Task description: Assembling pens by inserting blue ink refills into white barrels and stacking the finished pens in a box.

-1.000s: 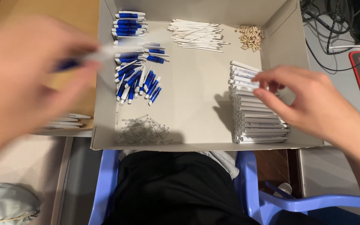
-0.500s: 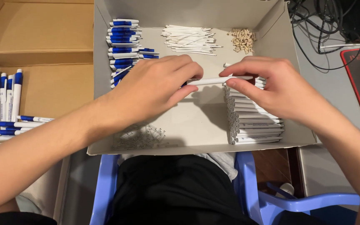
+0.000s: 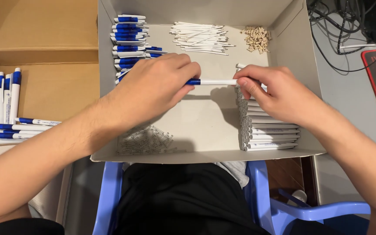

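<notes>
At far left we see finished blue-and-white pens (image 3: 3, 106) lying in a brown cardboard box (image 3: 53, 39). Next comes a shallow grey tray (image 3: 205, 130) holding blue pen parts (image 3: 129, 41), tiny springs (image 3: 146, 140), thin white refills (image 3: 201, 38) and small beige bits (image 3: 256, 38). Above the tray's middle, our left hand (image 3: 153, 89) pinches the blue end of a pen (image 3: 214, 82), while our right hand (image 3: 275, 93) grips its white end. White barrels (image 3: 268, 130) are stacked under the right hand.
</notes>
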